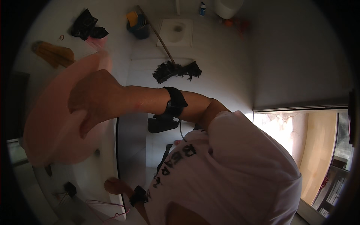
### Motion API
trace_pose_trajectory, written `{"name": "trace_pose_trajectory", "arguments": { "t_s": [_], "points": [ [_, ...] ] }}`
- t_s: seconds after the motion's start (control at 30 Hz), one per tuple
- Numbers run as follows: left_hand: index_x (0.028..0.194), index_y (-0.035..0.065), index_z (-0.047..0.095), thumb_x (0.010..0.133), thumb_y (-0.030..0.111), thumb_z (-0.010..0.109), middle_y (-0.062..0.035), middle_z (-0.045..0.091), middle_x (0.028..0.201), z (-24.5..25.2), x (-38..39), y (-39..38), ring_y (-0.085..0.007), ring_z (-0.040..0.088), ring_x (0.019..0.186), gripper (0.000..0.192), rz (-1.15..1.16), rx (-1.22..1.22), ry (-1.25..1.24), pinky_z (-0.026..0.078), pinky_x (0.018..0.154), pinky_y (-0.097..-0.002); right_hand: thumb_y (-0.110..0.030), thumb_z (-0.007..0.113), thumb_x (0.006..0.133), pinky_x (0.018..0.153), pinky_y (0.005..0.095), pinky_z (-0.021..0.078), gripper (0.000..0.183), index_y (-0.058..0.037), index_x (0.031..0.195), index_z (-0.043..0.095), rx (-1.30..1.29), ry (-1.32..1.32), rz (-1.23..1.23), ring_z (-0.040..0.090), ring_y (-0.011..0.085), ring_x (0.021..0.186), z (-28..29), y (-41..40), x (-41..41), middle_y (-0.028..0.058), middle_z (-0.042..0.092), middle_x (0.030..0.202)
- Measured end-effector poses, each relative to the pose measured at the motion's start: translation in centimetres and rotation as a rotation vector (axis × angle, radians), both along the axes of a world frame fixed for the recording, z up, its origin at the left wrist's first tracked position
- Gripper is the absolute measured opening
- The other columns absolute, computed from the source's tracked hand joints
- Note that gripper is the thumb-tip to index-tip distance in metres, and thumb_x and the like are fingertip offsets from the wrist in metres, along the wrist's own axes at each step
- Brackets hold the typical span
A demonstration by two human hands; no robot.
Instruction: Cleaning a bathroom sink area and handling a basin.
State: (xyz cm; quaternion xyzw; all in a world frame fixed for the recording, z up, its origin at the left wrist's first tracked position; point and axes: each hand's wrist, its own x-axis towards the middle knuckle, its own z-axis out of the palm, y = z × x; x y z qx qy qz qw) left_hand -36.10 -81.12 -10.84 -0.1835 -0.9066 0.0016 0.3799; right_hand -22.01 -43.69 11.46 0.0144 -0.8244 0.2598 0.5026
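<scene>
My right hand (94,101) reaches out over the sink side at the left, its thumb pointing down. Between its thumb and fingers is a large pink translucent plastic item (53,121), blurred, and I cannot tell if it is a basin or a bag. Closer to my body, my left hand (113,185) is curled at the edge of the white washbasin counter (92,175); nothing shows in it, though its fingertips are hidden. Each wrist or forearm bears a black strap. Pink wire hangers (108,211) lie near the left hand.
A mop (177,70) with black strands leans beside a squat toilet (175,32) and a dark bucket (140,29). Beyond stands a blue bottle (202,9). An orange-brown cloth (54,53) and black plastic bag (85,25) are along the wall. Light enters through a doorway (281,132).
</scene>
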Motion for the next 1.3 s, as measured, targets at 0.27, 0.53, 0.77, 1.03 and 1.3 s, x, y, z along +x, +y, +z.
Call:
{"name": "trace_pose_trajectory", "arguments": {
  "t_s": [0.27, 0.53, 0.77, 1.03, 1.3],
  "points": [
    [0.08, 0.0036, 0.054, 0.085, 0.025, 0.039, -0.0127, 0.055, 0.078, 0.6, 0.5, 0.1, -0.0335, 0.053, 0.071, 0.026, 0.027, 0.003, -0.076, 0.041, 0.059, -0.0449, -0.051, 0.068, 0.057, 0.067, 0.031, 0.0432, 0.047, -0.0148, 0.087, 0.064, 0.22, -0.236, 0.353, 0.058, 0.0189, 0.081, -0.1, -8.9, -6.6, -0.0012, 0.061, 0.083],
    [0.077, 0.0059, 0.051, 0.086, 0.029, 0.039, -0.0105, 0.053, 0.076, 0.9, 0.6, 0.7, -0.0313, 0.051, 0.069, 0.027, -0.025, 0.028, 0.021, 0.04, 0.058, -0.044, -0.05, 0.069, 0.056, 0.059, 0.0382, 0.045, 0.045, -0.0139, 0.082, 0.062, 0.458, -0.433, 0.461, 0.06, 0.0232, 0.073, -1.0, -13.2, -13.5, 0.0031, 0.061, 0.074],
    [0.077, 0.0059, 0.051, 0.085, 0.025, 0.04, -0.0097, 0.053, 0.076, 0.9, 0.7, 0.5, -0.0308, 0.051, 0.07, 0.024, -0.001, 0.04, 0.007, 0.04, 0.058, -0.043, -0.044, 0.07, 0.057, 0.062, 0.0392, 0.0461, 0.041, -0.0121, 0.08, 0.063, 0.581, -0.548, 0.474, 0.061, 0.026, 0.073, -3.7, -15.2, -20.6, 0.0062, 0.061, 0.072],
    [0.078, 0.0067, 0.052, 0.083, 0.025, 0.041, -0.0093, 0.053, 0.077, 0.3, 0.4, 0.3, -0.0308, 0.052, 0.071, 0.022, 0.077, 0.035, -0.025, 0.04, 0.061, -0.0431, -0.043, 0.07, 0.057, 0.065, 0.039, 0.0466, 0.041, -0.0114, 0.083, 0.063, 0.489, -0.454, 0.499, 0.061, 0.0277, 0.075, -5.4, -14.9, -22.1, 0.007, 0.062, 0.075],
    [0.077, 0.0074, 0.052, 0.083, 0.025, 0.041, -0.009, 0.053, 0.077, 0.2, 0.5, -0.1, -0.0307, 0.052, 0.073, 0.022, 0.082, 0.027, -0.031, 0.04, 0.062, -0.0428, -0.044, 0.069, 0.06, 0.067, 0.039, 0.0469, 0.041, -0.0121, 0.085, 0.063, 0.491, -0.453, 0.505, 0.061, 0.0256, 0.076, -5.4, -14.9, -21.7, 0.0046, 0.062, 0.075]
  ]
}}
